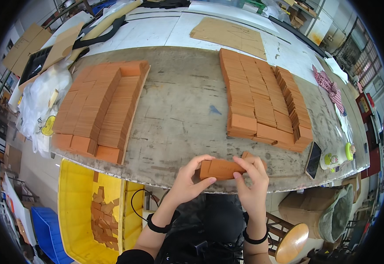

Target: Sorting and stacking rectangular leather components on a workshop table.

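Observation:
Near the table's front edge, my left hand [193,180] grips the left end of a small stack of tan rectangular pieces [223,168], possibly leather. Thumb and fingers of my right hand [253,176] hold the stack's right end. A few similar pieces [248,154] lie partly hidden behind the right hand. To the left, long rows of the same pieces [89,99] stand packed on a board, with a lower row on their right side. More packed rows [254,95] sit at the right, directly on the table.
A phone [313,160] and a green-lidded bottle [335,158] are at the right edge. A yellow bin [74,211] with loose tan pieces stands below the table's left front. Flat cardboard [228,34] lies at the back; a wooden stool [291,242] is at lower right.

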The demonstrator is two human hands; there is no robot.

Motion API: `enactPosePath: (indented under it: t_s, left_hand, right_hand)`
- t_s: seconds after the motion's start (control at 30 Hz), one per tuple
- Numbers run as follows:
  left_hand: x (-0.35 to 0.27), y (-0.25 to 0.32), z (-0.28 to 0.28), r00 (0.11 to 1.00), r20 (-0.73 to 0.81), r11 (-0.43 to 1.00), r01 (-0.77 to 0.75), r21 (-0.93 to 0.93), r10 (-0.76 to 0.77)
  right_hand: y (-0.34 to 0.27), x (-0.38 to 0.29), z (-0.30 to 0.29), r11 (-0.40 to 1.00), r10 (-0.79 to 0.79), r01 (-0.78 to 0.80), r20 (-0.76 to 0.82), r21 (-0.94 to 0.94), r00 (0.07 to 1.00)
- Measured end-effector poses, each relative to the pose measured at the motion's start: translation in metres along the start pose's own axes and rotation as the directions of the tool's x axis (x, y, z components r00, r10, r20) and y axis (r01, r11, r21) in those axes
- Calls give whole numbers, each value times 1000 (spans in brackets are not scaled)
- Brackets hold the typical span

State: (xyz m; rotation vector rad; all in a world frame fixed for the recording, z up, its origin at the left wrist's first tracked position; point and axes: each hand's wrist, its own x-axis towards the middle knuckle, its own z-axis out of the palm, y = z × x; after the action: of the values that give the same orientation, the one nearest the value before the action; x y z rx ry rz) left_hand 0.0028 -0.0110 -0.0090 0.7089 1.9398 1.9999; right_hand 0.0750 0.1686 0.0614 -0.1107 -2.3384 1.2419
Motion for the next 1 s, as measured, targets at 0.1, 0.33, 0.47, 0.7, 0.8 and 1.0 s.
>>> enactPosePath:
  t_s: [0.1, 0.33, 0.47, 0.7, 0.8, 1.0]
  left_hand:
    - [1, -4, -1, 999, 38, 986, 4, -169, 3]
    - [3, -2, -2, 996, 81, 983, -22, -180, 37]
    - [1, -3, -3, 998, 52, 993, -16, -113, 22]
    - [0, 2, 2, 1000, -13, 1000, -2, -5, 2]
    - [2, 3, 4, 1000, 5, 990, -9, -140, 10]
    - [3, 1, 2, 999, 30, 976, -29, -218, 36]
  right_hand:
    - [-5, -9, -2, 986, -135, 137, 34, -98, 990]
    - [-6, -24, 0, 955, -256, 257, 23, -149, 966]
    - [-4, -16, 9, 950, -262, 255, -16, -178, 965]
    - [4, -10, 12, 840, -403, 398, 65, -369, 913]
    - [9, -20, 9, 863, -465, 449, -14, -231, 885]
    - [15, -25, 0, 907, -391, 391, 28, -156, 920]
